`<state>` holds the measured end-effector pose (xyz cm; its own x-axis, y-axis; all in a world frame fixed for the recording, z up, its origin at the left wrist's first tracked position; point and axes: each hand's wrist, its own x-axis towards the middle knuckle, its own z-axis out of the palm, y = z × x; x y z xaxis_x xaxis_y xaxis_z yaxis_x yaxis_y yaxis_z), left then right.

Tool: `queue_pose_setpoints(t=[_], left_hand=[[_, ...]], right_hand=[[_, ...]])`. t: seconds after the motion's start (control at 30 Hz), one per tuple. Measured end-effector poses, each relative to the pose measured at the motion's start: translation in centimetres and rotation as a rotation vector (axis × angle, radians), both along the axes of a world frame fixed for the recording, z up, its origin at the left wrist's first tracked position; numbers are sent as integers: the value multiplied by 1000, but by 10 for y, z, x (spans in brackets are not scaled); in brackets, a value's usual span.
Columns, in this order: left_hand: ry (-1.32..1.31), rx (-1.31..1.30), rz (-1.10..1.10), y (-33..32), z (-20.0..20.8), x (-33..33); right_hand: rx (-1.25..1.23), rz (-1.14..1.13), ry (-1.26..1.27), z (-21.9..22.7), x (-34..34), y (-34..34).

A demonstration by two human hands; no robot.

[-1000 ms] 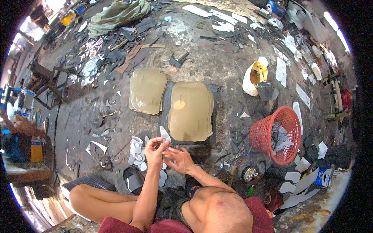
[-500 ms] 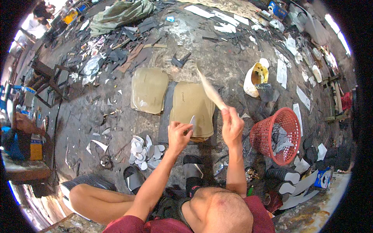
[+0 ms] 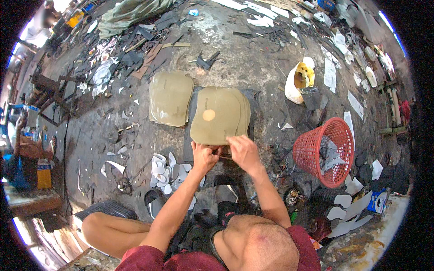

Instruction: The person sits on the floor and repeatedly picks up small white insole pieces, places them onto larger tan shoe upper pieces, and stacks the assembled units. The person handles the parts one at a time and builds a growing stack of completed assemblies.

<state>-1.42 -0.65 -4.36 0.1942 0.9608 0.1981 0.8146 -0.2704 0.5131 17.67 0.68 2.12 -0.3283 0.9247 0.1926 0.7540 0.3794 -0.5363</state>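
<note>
A stack of tan, shield-shaped sheets (image 3: 220, 115) lies on a dark mat on the floor in front of me. My left hand (image 3: 204, 156) and my right hand (image 3: 243, 150) both rest at the stack's near edge, fingers curled on the sheet's rim. Whether the left hand also holds a small tool I cannot tell. A second pile of tan sheets (image 3: 170, 97) lies just to the left of the first.
White cut-out pieces (image 3: 167, 171) are heaped by my left knee. A red plastic basket (image 3: 326, 151) with scraps stands to the right, a yellow-and-white container (image 3: 300, 80) beyond it. Dark offcuts and white strips litter the floor; a person sits at the far left.
My right hand, which held a tan sheet raised in the air, has come down, and the sheet now lies on the stack. Both hands have closed in on its near edge.
</note>
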Motion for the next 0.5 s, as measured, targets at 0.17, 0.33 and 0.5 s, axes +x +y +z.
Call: queue_pose_setpoints(t=[0.17, 0.33, 0.5], left_hand=[[-26, 140, 39, 1, 8, 9], [3, 151, 63, 0, 9, 7], [-53, 73, 52, -2, 10, 6]], right_hand=[[76, -231, 121, 8, 13, 28], [86, -39, 98, -7, 5, -3], [-41, 42, -21, -18, 1, 6]])
